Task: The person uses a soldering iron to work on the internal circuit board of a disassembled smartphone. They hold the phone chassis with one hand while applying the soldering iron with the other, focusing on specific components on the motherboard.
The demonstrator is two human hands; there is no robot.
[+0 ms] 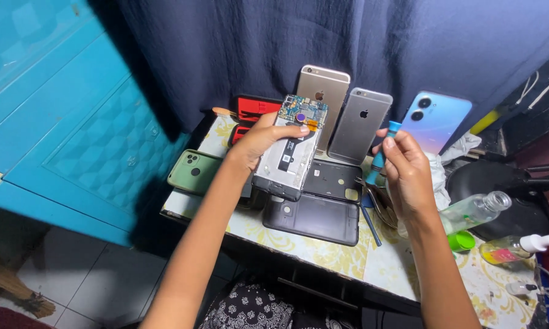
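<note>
Head view looks down on an opened phone (293,146) with its back off — circuit board showing at the top end, grey metal frame and a dark strip lower down. The left hand (259,141) holds it up above the table, tilted, with the fingers (286,129) wrapped round its left edge and the thumb lying across the front just under the board. So that hand is closed on the phone.

The right hand (408,173) is off to the right, well apart from the phone, fingers pinched shut on a small blue-handled screwdriver (384,149) that points down toward the table. The tip is hidden behind other stuff, so I can't tell what it touches.

Right under the held phone lie two dark back covers (320,204) flat on the table (323,250), which has a pale yellow floral cloth. To the left sits a green phone (193,170), camera side up. Behind, leaning against a dark blue curtain (323,42) — a gold phone (326,97), a grey phone (360,125) and a light blue-pink phone (438,119), all showing their backs. A red case (253,109) peeks out behind the left hand.

Over on the right there's a clear plastic bottle (475,210) lying on its side, a green cap (462,241) just beside it, and a small bottle of yellow liquid (515,248) near the table's edge.
</note>
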